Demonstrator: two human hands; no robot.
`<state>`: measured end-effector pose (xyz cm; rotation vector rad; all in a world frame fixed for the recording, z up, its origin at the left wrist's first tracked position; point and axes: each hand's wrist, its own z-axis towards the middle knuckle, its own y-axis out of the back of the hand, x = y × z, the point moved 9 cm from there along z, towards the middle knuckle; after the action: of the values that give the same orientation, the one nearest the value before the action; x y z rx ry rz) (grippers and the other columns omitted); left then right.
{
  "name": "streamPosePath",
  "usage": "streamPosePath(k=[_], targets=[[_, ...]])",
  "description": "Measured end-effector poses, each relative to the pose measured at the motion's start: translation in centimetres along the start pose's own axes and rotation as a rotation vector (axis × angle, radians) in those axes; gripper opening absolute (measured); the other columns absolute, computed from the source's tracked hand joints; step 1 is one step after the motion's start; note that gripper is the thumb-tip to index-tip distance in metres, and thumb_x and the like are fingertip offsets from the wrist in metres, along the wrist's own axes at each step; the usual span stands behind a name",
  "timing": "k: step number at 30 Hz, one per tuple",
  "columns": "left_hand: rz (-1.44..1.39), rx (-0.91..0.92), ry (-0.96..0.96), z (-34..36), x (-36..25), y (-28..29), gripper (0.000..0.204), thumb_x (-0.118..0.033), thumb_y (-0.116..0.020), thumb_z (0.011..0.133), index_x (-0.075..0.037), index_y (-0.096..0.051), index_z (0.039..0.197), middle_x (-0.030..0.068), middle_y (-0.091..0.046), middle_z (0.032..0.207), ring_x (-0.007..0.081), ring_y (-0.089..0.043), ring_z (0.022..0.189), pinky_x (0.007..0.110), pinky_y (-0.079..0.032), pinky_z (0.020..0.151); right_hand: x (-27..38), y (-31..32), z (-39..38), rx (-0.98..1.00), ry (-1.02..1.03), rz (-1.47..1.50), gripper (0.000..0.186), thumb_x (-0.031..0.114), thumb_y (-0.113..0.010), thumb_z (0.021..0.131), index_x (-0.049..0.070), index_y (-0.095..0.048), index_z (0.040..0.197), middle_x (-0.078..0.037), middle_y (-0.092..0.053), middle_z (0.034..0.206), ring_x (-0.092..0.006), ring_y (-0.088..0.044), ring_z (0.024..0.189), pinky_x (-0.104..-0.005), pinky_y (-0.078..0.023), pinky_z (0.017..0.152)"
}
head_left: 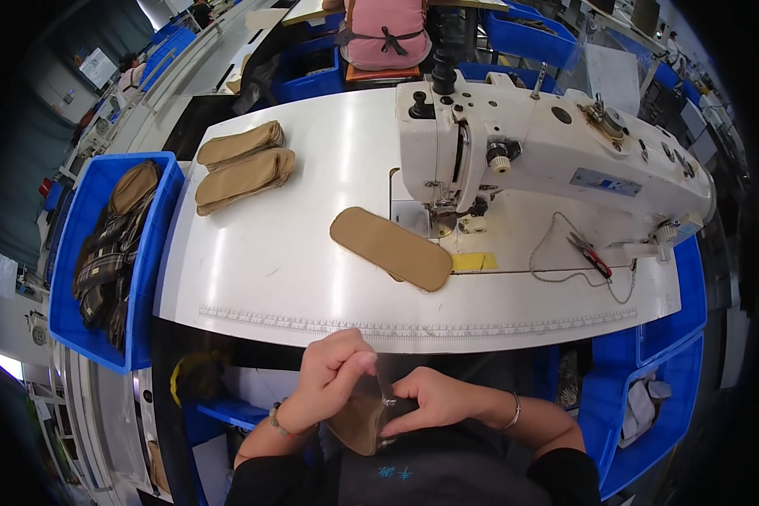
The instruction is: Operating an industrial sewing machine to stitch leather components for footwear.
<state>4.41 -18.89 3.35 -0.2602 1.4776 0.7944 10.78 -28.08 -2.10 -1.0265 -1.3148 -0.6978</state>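
1. Both hands are down at the bottom middle of the frame, below the table edge. The left hand and right hand are both pinched shut on a tan pouch held over the lap. Looks like there's a small metal bit between the fingertips, maybe a zipper pull, but it's too small to call.

2. A flat tan piece lies mid-frame on the table, one end right by the needle area of the white sewing machine.

3. Two stacks of tan pieces sit upper left on the table. The blue bin at far left holds plaid ones.

4. Red snips lie at the right on a looped cord, with yellow tape just beside the flat piece.

5. What could go sideways, my guess: the pouch is held in midair off the table, so a loose pinch could drop it to the floor. Tugging that metal bit crooked could snag the fabric.

6. The flat piece sits close to the near edge, so a bump from a wrist coming up could knock it off.
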Motion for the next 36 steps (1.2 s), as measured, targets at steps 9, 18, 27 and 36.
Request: streamPosePath(k=[9, 18, 27, 36], targets=[[0.104, -0.003, 0.121, -2.4, 3.1, -2.0, 0.019, -0.014, -0.072, 0.09, 0.001, -0.065, 0.099, 0.0048, -0.063, 0.081, 0.0095, -0.054, 0.072, 0.025, -0.046, 0.067, 1.5, 4.0, -0.7, -0.472, 0.041, -0.402, 0.033, 0.025, -0.082, 0.08, 0.002, -0.061, 0.088, -0.007, -0.06, 0.069, -0.0173, -0.055, 0.06, -0.0309, -0.046, 0.058], [0.175, -0.103, 0.253, -1.0, 1.9, 3.3, 0.016, -0.012, -0.059, 0.098, 0.002, -0.065, 0.096, 0.009, -0.064, 0.072, 0.012, -0.058, 0.066, 0.026, -0.048, 0.063, 7.7, 9.6, -2.4, -0.583, 0.289, -1.603, 0.068, 0.047, -0.076, 0.077, -0.003, -0.059, 0.119, -0.02, -0.061, 0.121, -0.0335, -0.059, 0.114, -0.0409, -0.047, 0.097], [0.389, 0.236, 0.17, 9.5, -2.4, 2.7, 0.025, -0.025, -0.066, 0.095, -0.002, -0.072, 0.089, 0.0122, -0.065, 0.066, 0.0232, -0.06, 0.056, 0.031, -0.048, 0.058, 4.1, 12.6, 2.8, -0.199, 0.321, -1.666, 0.079, 0.057, -0.064, 0.084, -0.005, -0.055, 0.131, -0.019, -0.052, 0.142, -0.0321, -0.045, 0.136, -0.046, -0.038, 0.11], [0.472, 0.438, 0.096, 18.5, 5.1, -2.0, 0.022, -0.024, -0.067, 0.094, -0.004, -0.076, 0.092, 0.0116, -0.068, 0.07, 0.0193, -0.061, 0.059, 0.032, -0.049, 0.062, 4.0, 12.9, 2.2, -0.233, 0.426, -1.605, 0.04, 0.04, -0.069, 0.084, 0.002, -0.064, 0.097, -0.015, -0.064, 0.1, -0.0328, -0.06, 0.11, -0.0443, -0.045, 0.096]])
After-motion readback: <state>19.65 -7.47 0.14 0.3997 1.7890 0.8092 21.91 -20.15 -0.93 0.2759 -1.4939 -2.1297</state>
